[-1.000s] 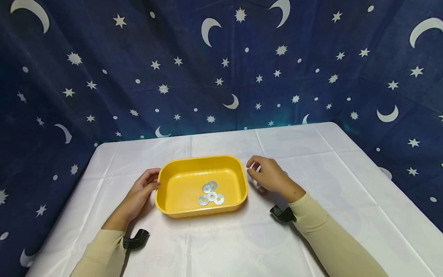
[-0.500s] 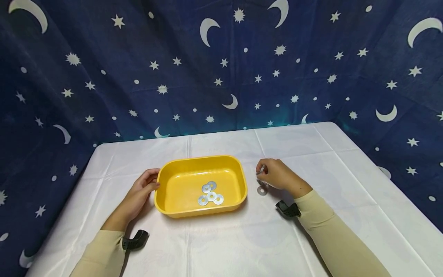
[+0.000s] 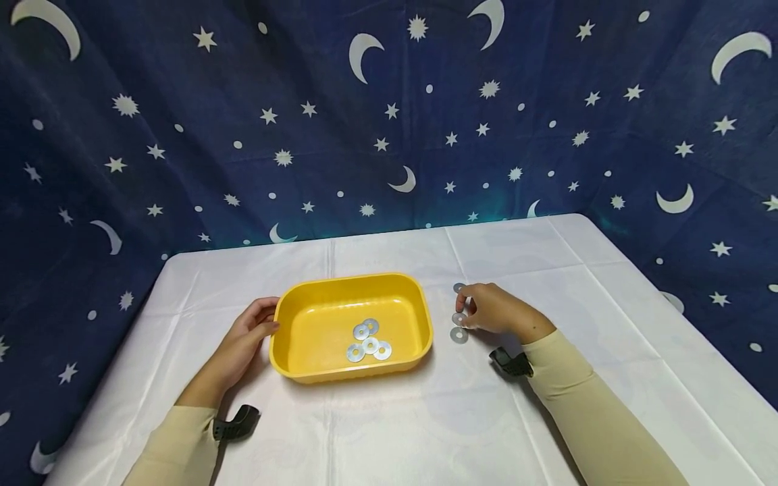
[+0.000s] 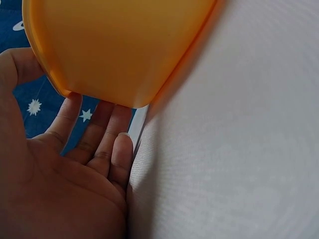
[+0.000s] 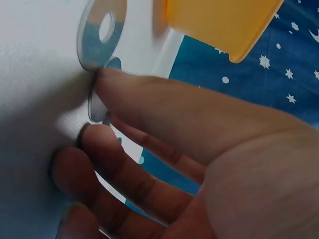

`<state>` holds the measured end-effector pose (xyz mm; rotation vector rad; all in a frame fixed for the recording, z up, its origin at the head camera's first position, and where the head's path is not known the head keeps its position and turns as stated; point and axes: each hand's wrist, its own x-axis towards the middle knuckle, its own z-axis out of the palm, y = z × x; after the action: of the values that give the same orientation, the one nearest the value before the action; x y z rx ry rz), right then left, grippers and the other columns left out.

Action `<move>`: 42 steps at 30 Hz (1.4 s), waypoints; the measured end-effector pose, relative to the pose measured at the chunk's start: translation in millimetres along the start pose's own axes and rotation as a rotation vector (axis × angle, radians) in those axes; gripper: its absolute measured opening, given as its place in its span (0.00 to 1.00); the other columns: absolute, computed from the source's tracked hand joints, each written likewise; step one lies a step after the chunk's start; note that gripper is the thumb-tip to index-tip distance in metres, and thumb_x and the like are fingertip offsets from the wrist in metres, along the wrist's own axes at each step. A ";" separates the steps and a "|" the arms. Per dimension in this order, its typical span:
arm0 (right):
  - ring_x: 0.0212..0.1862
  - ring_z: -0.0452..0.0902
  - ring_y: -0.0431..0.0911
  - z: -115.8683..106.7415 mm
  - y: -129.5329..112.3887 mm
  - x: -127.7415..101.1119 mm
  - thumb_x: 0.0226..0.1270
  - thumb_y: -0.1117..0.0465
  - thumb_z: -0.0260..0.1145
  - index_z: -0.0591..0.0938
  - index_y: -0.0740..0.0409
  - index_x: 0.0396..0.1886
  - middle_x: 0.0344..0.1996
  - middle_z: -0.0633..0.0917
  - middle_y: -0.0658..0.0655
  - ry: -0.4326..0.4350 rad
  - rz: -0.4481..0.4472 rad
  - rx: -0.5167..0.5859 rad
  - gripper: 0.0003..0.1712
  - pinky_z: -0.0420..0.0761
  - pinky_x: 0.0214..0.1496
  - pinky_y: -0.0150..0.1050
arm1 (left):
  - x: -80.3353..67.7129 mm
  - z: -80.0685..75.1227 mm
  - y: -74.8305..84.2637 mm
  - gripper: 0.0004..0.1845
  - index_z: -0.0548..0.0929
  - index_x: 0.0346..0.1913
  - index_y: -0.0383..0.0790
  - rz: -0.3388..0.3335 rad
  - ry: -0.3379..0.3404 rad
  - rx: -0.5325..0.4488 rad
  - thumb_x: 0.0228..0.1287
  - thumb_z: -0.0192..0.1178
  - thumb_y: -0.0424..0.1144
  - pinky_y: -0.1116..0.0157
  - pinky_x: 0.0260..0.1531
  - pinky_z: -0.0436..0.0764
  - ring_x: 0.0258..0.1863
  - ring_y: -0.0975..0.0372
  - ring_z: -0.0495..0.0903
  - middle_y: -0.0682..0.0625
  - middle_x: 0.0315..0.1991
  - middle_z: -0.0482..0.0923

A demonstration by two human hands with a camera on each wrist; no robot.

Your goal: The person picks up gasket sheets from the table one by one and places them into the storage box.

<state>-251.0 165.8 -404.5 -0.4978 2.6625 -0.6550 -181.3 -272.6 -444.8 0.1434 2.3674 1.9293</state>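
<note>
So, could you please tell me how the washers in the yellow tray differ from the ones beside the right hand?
The washers in the tray, four of them, lie bunched and touching inside the yellow tray; the washers on the cloth number three and sit in a loose line. No hand touches the former; the right hand fingers one of the latter. All look like flat silvery rings.

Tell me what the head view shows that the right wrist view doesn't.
Only the head view shows four washers inside the yellow tray and the left hand touching its side. Only the right wrist view shows, close up, the fingertips touching a washer's edge. Both show the right hand, the tray and loose washers on the white table.
</note>
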 end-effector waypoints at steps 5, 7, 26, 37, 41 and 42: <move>0.28 0.70 0.45 -0.2 0.1 0.1 0.60 0.65 0.71 0.81 0.57 0.38 0.26 0.76 0.54 -0.029 -0.003 -0.001 0.08 0.70 0.32 0.35 | -0.4 -0.3 -0.2 0.24 0.63 0.68 0.28 0.007 0.001 0.000 0.73 0.48 0.31 0.83 0.55 0.71 0.54 0.71 0.73 0.57 0.56 0.72; 0.28 0.69 0.45 0.4 1.2 0.8 0.61 0.65 0.71 0.80 0.57 0.38 0.26 0.76 0.54 -0.033 -0.008 0.001 0.08 0.70 0.32 0.36 | -0.5 -0.4 0.0 0.24 0.63 0.68 0.28 0.007 0.002 0.000 0.73 0.49 0.31 0.83 0.55 0.71 0.54 0.71 0.73 0.57 0.56 0.72; 0.33 0.72 0.43 5.7 4.8 4.4 0.61 0.69 0.70 0.75 0.55 0.36 0.27 0.75 0.50 -0.022 -0.153 0.036 0.11 0.73 0.39 0.36 | -1.1 -1.1 -2.7 0.24 0.62 0.69 0.29 0.001 0.004 0.003 0.73 0.49 0.31 0.84 0.55 0.71 0.54 0.71 0.72 0.52 0.59 0.71; 0.30 0.71 0.43 1.7 -12.1 -3.9 0.67 0.71 0.62 0.77 0.56 0.38 0.29 0.79 0.51 0.063 -0.229 0.057 0.07 0.73 0.32 0.34 | -0.7 0.1 -2.5 0.24 0.63 0.68 0.29 0.014 0.002 0.003 0.73 0.48 0.30 0.83 0.54 0.71 0.54 0.71 0.73 0.57 0.56 0.72; 0.31 0.72 0.43 -1.1 -22.6 -8.9 0.67 0.71 0.62 0.78 0.57 0.39 0.30 0.80 0.51 0.125 -0.258 0.059 0.05 0.75 0.33 0.34 | -0.4 0.4 -2.3 0.24 0.63 0.68 0.28 0.018 0.002 0.000 0.72 0.48 0.30 0.83 0.54 0.71 0.54 0.71 0.73 0.57 0.56 0.72; 0.32 0.72 0.43 -2.0 -25.6 -10.4 0.67 0.70 0.62 0.78 0.57 0.39 0.30 0.80 0.51 0.141 -0.266 0.057 0.05 0.75 0.34 0.34 | -0.4 0.4 -2.2 0.24 0.63 0.68 0.29 0.016 0.003 0.000 0.72 0.48 0.30 0.83 0.54 0.71 0.54 0.71 0.73 0.57 0.56 0.72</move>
<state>-236.4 149.5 -387.4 -0.8283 2.7233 -0.8689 -180.9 -272.6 -447.0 0.1608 2.3751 1.9378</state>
